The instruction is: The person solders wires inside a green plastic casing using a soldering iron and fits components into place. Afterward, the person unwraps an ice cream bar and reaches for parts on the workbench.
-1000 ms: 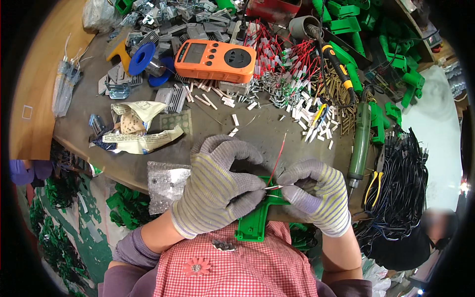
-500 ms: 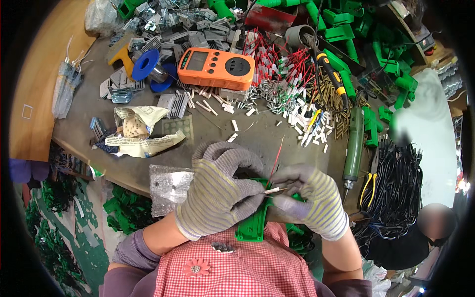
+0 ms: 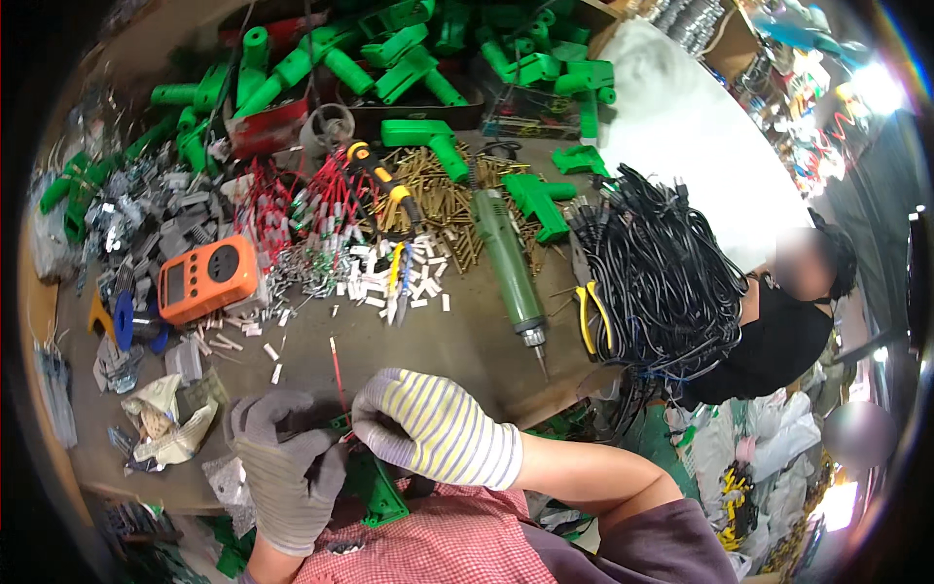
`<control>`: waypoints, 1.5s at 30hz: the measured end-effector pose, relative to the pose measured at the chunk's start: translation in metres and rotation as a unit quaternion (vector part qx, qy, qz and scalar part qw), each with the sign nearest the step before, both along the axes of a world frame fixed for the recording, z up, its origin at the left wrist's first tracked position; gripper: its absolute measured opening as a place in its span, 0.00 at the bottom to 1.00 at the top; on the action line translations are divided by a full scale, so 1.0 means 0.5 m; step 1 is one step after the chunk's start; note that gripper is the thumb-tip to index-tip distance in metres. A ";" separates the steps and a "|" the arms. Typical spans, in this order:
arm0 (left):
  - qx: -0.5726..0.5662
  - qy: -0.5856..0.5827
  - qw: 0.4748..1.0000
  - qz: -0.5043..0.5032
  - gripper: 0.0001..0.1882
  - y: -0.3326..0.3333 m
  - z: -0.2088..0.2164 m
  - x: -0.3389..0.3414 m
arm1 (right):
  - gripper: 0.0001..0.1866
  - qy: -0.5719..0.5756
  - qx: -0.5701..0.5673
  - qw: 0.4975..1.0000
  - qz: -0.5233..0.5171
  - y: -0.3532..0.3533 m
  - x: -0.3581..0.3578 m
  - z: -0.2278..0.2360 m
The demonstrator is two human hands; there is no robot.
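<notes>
Both my hands wear grey gloves with pale stripes and meet low in the view, left of centre. A thin red wire (image 3: 337,370) stands up from between them. My left hand (image 3: 282,467) is closed, its fingertips pinching the wire near its lower end. Beside it my right hand (image 3: 433,423) is curled closed, thumb and fingers together, hiding what is in them. Below the fingers a green plastic housing (image 3: 377,494) leans against the checked apron (image 3: 438,530), its upper part covered by my hands.
An orange meter (image 3: 209,277), red-wired parts (image 3: 282,209), white sleeves (image 3: 423,273), brass screws (image 3: 448,200) and green housings (image 3: 292,78) crowd the back. Rightward lie a green electric screwdriver (image 3: 506,258), yellow-handled pliers (image 3: 592,316) and black cords (image 3: 657,273). A person in black (image 3: 769,341) is at right.
The view has swung right, so the bench things appear farther left. My right hand has rolled over, its back now showing, and the white sleeve between the fingers is now mostly hidden.
</notes>
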State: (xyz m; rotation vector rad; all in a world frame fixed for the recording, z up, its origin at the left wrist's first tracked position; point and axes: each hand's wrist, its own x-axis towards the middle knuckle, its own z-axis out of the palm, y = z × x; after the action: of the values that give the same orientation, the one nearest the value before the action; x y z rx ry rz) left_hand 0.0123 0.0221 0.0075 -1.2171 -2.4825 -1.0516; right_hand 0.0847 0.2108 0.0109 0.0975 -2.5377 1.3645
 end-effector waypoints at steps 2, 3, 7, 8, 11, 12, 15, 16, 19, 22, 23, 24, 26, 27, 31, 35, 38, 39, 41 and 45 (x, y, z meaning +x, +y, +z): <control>0.010 -0.005 1.000 -0.021 0.10 -0.023 -0.021 -0.004 | 0.10 0.010 0.087 0.996 -0.017 0.036 0.011 0.038; 0.011 -0.005 1.000 -0.019 0.10 -0.027 -0.030 0.007 | 0.10 0.017 0.170 0.985 -0.020 0.063 0.012 0.061; 0.059 -0.144 0.987 0.034 0.16 -0.039 -0.030 0.010 | 0.13 0.049 0.392 0.830 -0.395 0.294 0.093 0.155; 0.037 -0.109 0.993 0.031 0.17 -0.043 -0.030 0.009 | 0.12 -0.025 0.524 0.701 -0.483 0.357 0.118 0.169; 0.031 -0.068 0.997 0.003 0.19 -0.029 -0.025 0.002 | 0.21 -0.224 0.625 0.575 -0.477 0.485 0.229 0.186; 0.033 -0.066 0.997 0.006 0.20 -0.032 -0.027 0.005 | 0.22 -0.200 0.634 0.590 -0.458 0.499 0.229 0.179; 0.050 -0.080 0.995 0.018 0.20 -0.030 -0.025 0.009 | 0.20 -0.115 0.653 0.616 -0.424 0.500 0.215 0.188; 0.049 -0.079 0.995 0.021 0.20 -0.028 -0.021 0.011 | 0.19 -0.057 0.660 0.625 -0.412 0.494 0.203 0.195; 0.049 -0.088 0.995 0.029 0.20 -0.029 -0.012 0.014 | 0.19 -0.093 0.683 0.654 -0.313 0.553 0.172 0.184; 0.037 -0.056 0.998 0.009 0.20 -0.043 -0.015 0.011 | 0.19 -0.189 0.640 0.684 -0.296 0.544 0.143 0.243; 0.036 -0.055 0.998 0.017 0.20 -0.051 -0.015 0.015 | 0.18 -0.229 0.605 0.700 -0.302 0.553 0.135 0.259; 0.051 -0.079 0.995 0.026 0.20 -0.060 -0.015 0.021 | 0.17 -0.243 0.542 0.747 -0.300 0.593 0.148 0.273; 0.067 -0.103 0.992 0.030 0.21 -0.072 -0.019 0.028 | 0.16 -0.165 0.356 0.846 -0.360 0.674 0.165 0.311; 0.062 -0.102 0.992 0.031 0.22 -0.080 -0.022 0.031 | 0.16 -0.110 0.223 0.883 -0.398 0.703 0.154 0.325; -0.054 -0.030 0.998 0.004 0.26 -0.097 0.015 0.022 | 0.17 -0.074 0.164 0.909 -0.376 0.569 0.025 0.438; -0.167 -0.087 0.982 -0.013 0.38 -0.092 0.024 0.017 | 0.14 0.157 -0.047 0.954 -0.252 0.534 -0.081 0.424; -0.162 -0.076 0.984 -0.022 0.40 -0.101 0.004 0.009 | 0.15 0.194 -0.216 0.928 -0.233 0.445 -0.120 0.335; -0.159 -0.061 0.985 -0.037 0.40 -0.100 -0.005 0.002 | 0.16 0.187 -0.265 0.919 -0.225 0.430 -0.102 0.285; -0.168 -0.054 0.984 -0.014 0.39 -0.110 -0.001 0.010 | 0.20 0.156 -0.344 0.897 -0.231 0.354 -0.073 0.160; -0.167 -0.070 0.982 -0.053 0.38 -0.117 0.008 -0.005 | 0.35 0.017 -0.466 0.860 -0.207 0.168 0.036 0.012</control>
State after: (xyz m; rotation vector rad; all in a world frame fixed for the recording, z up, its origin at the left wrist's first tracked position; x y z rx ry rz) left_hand 0.0098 -0.0365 0.0115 -1.4229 -2.8179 -0.7876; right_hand 0.1027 0.2948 0.0171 -0.5573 -1.4690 2.1458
